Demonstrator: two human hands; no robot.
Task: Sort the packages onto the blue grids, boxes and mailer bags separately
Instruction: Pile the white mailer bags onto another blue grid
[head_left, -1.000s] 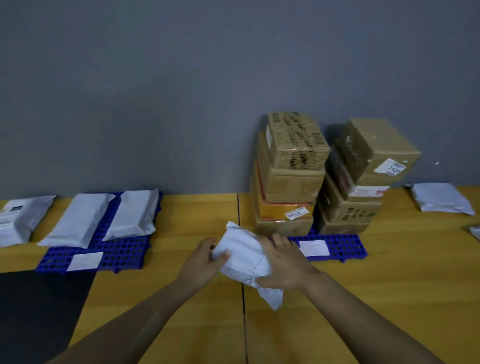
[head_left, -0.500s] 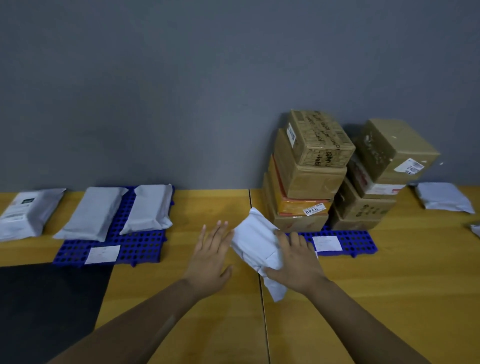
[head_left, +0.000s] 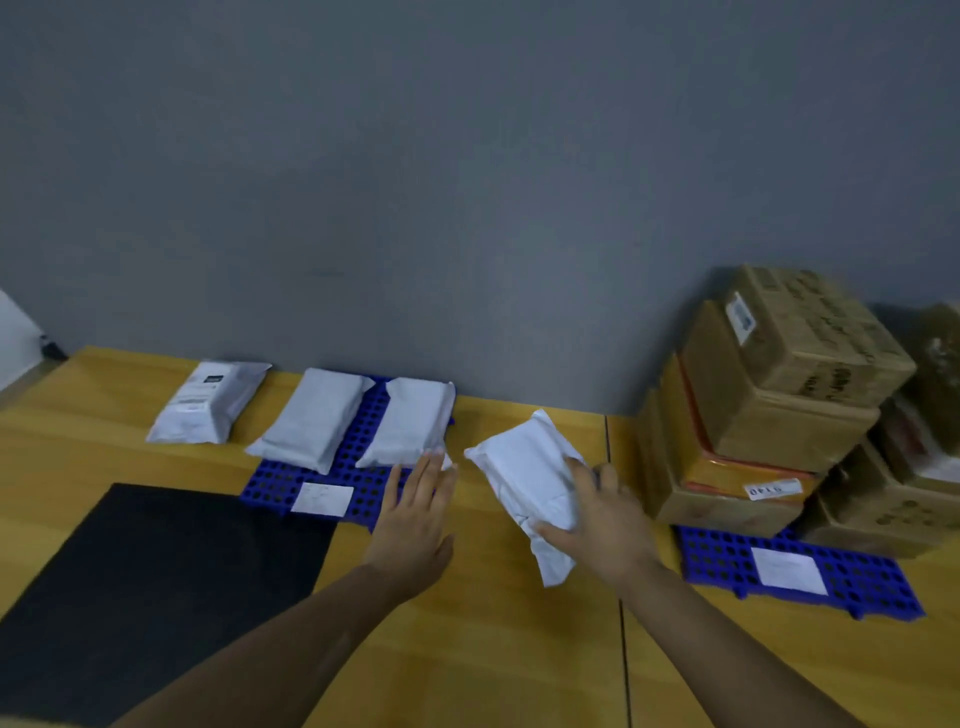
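**Head view; clock positions are read from the held bag, the person at 6 o'clock.**

Two bare forearms enter from 6 o'clock over a yellow wooden table (head_left: 493, 665). A flat black rectangular mat (head_left: 156, 587) lies on it at 8 o'clock.

The left hand (head_left: 415, 530) is palm down, with fingers straight and together, and grasps nothing. Its fingertips reach the near corner of a bag on the left grid; contact cannot be determined.

The right hand (head_left: 605, 525) grips a white plastic mailer bag (head_left: 522, 470), with the thumb across the bag's near end and the fingers curled over its right edge. This bag is tilted, its long axis toward 11 o'clock. It sits between the two grids and on neither.

At 9 o'clock lies a blue perforated plastic grid (head_left: 270, 480) bearing a white paper label (head_left: 322, 499). Two packages lie on it side by side:
- a left pale grey mailer bag (head_left: 311, 418), which overhangs the grid's left edge
- a right pale grey mailer bag (head_left: 410, 421)

At 10 o'clock, a white mailer bag with a dark printed patch (head_left: 210, 400) lies on the table beside that grid.

At 4 o'clock a second blue perforated grid (head_left: 717, 556) carries a square white label (head_left: 789, 571). On its far part, at 3 o'clock, stand stacked brown cardboard boxes (head_left: 779, 384).

Farthest is a plain grey wall (head_left: 467, 182).
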